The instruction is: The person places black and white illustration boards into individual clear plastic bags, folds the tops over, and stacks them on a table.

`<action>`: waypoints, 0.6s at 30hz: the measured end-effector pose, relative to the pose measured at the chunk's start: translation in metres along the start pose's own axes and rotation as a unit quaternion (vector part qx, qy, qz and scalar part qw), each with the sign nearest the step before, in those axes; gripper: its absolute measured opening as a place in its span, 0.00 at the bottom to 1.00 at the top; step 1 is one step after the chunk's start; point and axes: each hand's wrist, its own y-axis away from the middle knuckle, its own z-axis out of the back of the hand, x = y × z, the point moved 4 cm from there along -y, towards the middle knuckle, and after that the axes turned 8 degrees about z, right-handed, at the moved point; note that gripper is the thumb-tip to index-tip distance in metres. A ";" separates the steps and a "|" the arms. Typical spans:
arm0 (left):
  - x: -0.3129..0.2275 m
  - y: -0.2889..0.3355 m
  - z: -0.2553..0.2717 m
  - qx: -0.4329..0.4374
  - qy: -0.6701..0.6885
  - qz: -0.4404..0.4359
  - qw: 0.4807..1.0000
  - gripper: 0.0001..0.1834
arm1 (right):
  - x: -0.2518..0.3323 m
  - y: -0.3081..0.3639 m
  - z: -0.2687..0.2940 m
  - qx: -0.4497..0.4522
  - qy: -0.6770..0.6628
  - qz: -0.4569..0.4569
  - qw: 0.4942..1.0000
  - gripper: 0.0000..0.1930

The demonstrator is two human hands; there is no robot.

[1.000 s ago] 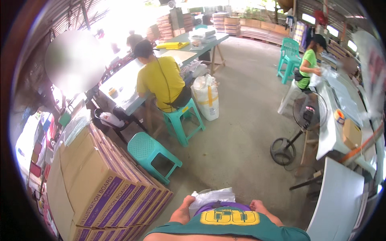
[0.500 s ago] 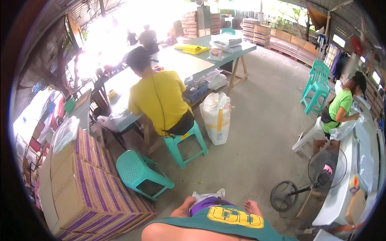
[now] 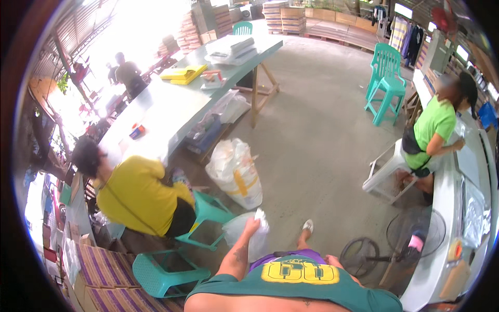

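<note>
My left hand (image 3: 253, 224) is closed around the gathered top of a pale, see-through plastic bag (image 3: 244, 237), which hangs beside my left leg. Just ahead of it stands a tall, stuffed white sack (image 3: 236, 174) with yellow tape on its side. At my right hip, above the floor, my right hand (image 3: 333, 259) shows only in part past my green shirt. Its fingers are too small and too covered to make out.
A green stool (image 3: 161, 275) and stacked cartons (image 3: 104, 265) stand at my left. Beside them a person in yellow (image 3: 138, 195) sits at a long table (image 3: 182, 117). A pedal-like black wheel stand (image 3: 359, 256) is at my right, near a person in light green (image 3: 435, 127).
My left hand has swung forward, bringing the plastic bag into fuller view. I have walked toward the white sack and turned right. The person in yellow now leans lower.
</note>
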 end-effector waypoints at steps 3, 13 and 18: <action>-0.017 -0.023 -0.024 -0.026 0.065 0.123 0.990 0.24 | 0.100 -0.083 0.012 0.026 0.199 0.081 0.976 0.11; -0.086 -0.168 0.004 -0.106 0.221 0.266 0.932 0.23 | 0.462 -0.208 -0.116 0.025 0.080 0.166 0.983 0.06; -0.159 -0.291 -0.008 -0.063 0.099 0.225 0.967 0.24 | 0.532 -0.286 -0.178 0.044 0.096 0.122 0.987 0.04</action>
